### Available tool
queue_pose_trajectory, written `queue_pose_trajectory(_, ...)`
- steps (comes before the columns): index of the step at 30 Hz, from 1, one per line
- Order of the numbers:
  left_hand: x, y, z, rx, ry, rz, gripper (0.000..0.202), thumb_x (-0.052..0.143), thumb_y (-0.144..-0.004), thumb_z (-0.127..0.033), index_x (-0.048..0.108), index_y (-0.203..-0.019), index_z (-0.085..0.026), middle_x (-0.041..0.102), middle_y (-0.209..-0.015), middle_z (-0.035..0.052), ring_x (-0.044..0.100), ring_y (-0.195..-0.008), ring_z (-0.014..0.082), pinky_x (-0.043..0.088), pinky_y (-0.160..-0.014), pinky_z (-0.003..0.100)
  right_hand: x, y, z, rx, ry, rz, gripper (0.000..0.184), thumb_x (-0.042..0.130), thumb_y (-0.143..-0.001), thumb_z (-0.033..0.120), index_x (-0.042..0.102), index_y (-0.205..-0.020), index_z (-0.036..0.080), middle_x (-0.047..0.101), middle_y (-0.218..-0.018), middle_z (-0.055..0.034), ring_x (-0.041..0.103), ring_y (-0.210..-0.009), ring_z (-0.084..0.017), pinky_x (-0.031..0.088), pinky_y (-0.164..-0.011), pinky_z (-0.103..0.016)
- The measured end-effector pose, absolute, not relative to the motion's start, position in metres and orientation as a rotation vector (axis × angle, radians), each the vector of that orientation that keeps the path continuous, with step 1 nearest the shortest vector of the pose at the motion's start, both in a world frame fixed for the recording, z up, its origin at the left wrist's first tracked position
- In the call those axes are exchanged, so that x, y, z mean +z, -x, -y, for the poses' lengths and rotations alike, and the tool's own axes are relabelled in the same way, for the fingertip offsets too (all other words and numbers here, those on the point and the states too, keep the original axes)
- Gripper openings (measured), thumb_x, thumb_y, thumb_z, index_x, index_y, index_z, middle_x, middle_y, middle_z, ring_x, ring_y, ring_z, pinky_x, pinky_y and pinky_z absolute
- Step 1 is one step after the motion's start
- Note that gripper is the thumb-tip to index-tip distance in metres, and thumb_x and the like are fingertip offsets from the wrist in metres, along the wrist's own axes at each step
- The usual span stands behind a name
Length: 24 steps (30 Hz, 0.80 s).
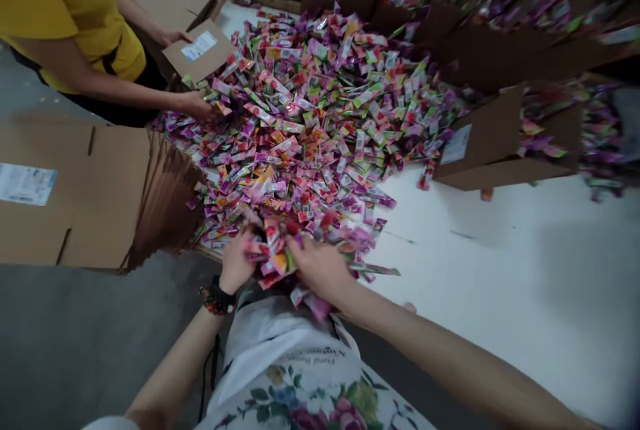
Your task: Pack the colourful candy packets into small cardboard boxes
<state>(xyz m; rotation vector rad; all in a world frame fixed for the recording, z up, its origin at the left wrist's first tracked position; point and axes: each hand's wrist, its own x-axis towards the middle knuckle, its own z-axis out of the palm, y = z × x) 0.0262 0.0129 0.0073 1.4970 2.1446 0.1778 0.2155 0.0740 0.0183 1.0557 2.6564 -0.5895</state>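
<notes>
A big heap of small colourful sachets [310, 117] in pink, purple, green and orange covers the white table [500, 263]. At the heap's near edge my left hand [236, 260] and my right hand [320, 269] close together round a bunch of sachets [274, 253] at the table's edge. My left wrist wears a dark beaded bracelet [216, 299]. Below my hands lies a white bag or cloth [270, 337] against my flowered clothing.
A co-worker in a yellow shirt [75, 10] stands at the far left, one hand [197, 107] in the heap, the other on a small cardboard box [197, 50]. A stack of flattened cartons [95, 190] lies left. Open boxes of sachets [500, 143] stand at right and back.
</notes>
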Motion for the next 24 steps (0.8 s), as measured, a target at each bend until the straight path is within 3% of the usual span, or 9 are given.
queue_pose_trajectory(2, 0.008, -0.029, -0.012, 0.109, -1.512, -2.144, 0.056, 0.046, -0.081, -0.008, 0.050, -0.136, -0.018, 0.059, -0.130, 0.0128, 0.059, -0.116, 0.0299, 0.049, -0.093, 0.040, -0.013, -0.180, -0.060, -0.587, -0.947, -2.563, 0.047, 0.026, -0.091, 0.006, 0.049, -0.131, 0.009, 0.060, -0.111, -0.0263, 0.065, -0.087, -0.031, 0.050, -0.064, -0.039)
queue_pose_trajectory(5, 0.009, -0.031, -0.013, 0.076, -1.507, -2.176, 0.057, 0.040, -0.081, -0.004, 0.050, -0.136, -0.018, 0.060, -0.127, 0.0128, 0.060, -0.113, 0.0294, 0.049, -0.094, 0.041, -0.053, -0.138, -0.058, -0.654, -0.899, -2.521, 0.045, 0.022, -0.091, 0.002, 0.054, -0.123, 0.003, 0.060, -0.109, -0.0277, 0.063, -0.096, -0.031, 0.051, -0.072, -0.042)
queue_pose_trajectory(9, 0.009, -0.027, -0.010, 0.203, -1.471, -2.208, 0.064, 0.040, -0.079, -0.002, 0.046, -0.141, -0.018, 0.056, -0.136, 0.0113, 0.057, -0.120, 0.0277, 0.047, -0.099, 0.041, -0.065, -0.123, -0.059, -0.746, -0.920, -2.551, 0.043, 0.035, -0.093, 0.010, 0.046, -0.135, 0.009, 0.058, -0.115, -0.0232, 0.060, -0.104, -0.028, 0.049, -0.084, -0.043)
queue_pose_trajectory(11, 0.009, -0.025, -0.005, 0.207, -1.460, -2.201, 0.063, 0.040, -0.078, -0.002, 0.051, -0.137, -0.022, 0.048, -0.146, 0.0070, 0.055, -0.123, 0.0273, 0.047, -0.100, 0.041, -0.050, -0.132, -0.054, -0.828, -0.951, -2.532, 0.060, 0.055, -0.087, 0.019, 0.036, -0.143, 0.011, 0.052, -0.126, -0.0255, 0.054, -0.116, -0.032, 0.047, -0.092, -0.046)
queue_pose_trajectory(13, 0.009, -0.023, -0.001, 0.161, -1.431, -2.206, 0.058, 0.040, -0.078, -0.003, 0.060, -0.129, -0.024, 0.045, -0.149, 0.0039, 0.057, -0.121, 0.0281, 0.049, -0.097, 0.041, -0.026, -0.149, -0.049, -1.064, -0.928, -2.527, 0.080, 0.067, -0.077, 0.019, 0.030, -0.148, 0.013, 0.041, -0.140, -0.0258, 0.044, -0.129, -0.035, 0.042, -0.100, -0.049)
queue_pose_trajectory(16, 0.008, -0.019, 0.005, 0.139, -1.412, -2.204, 0.057, 0.040, -0.079, -0.004, 0.060, -0.129, -0.023, 0.048, -0.146, 0.0049, 0.057, -0.121, 0.0274, 0.049, -0.099, 0.041, 0.002, -0.190, -0.049, -1.771, -0.895, -2.531, 0.053, 0.054, -0.084, 0.015, 0.052, -0.136, 0.024, 0.050, -0.140, -0.0120, 0.049, -0.127, -0.026, 0.042, -0.104, -0.041)
queue_pose_trajectory(19, 0.005, -0.013, 0.009, 0.118, -1.434, -2.203, 0.058, 0.040, -0.080, -0.006, 0.057, -0.132, -0.022, 0.053, -0.141, 0.0068, 0.058, -0.119, 0.0278, 0.049, -0.098, 0.042, -0.015, -0.262, -0.053, -2.340, -1.767, -2.194, 0.028, 0.054, -0.088, 0.036, 0.067, -0.109, 0.023, 0.069, -0.104, -0.0060, 0.064, -0.096, -0.020, 0.052, -0.088, -0.034)
queue_pose_trajectory(22, 0.000, -0.009, 0.011, 0.113, -1.446, -2.193, 0.055, 0.040, -0.079, -0.007, 0.061, -0.128, -0.022, 0.056, -0.138, 0.0069, 0.059, -0.116, 0.0288, 0.049, -0.098, 0.044, -0.066, -0.352, -0.045, -2.194, -2.935, -0.922, 0.052, 0.074, -0.065, 0.050, 0.059, -0.105, 0.021, 0.065, -0.087, -0.0042, 0.063, -0.082, -0.020, 0.054, -0.077, -0.035)
queue_pose_trajectory(24, -0.003, -0.007, 0.011, 0.123, -1.445, -2.186, 0.053, 0.039, -0.079, -0.008, 0.063, -0.125, -0.022, 0.057, -0.136, 0.0070, 0.058, -0.118, 0.0291, 0.048, -0.099, 0.045, -0.099, -0.396, -0.034, -1.986, -3.042, -0.289, 0.058, 0.071, -0.064, 0.061, 0.054, -0.104, 0.022, 0.058, -0.076, -0.0017, 0.060, -0.069, -0.019, 0.054, -0.069, -0.039)
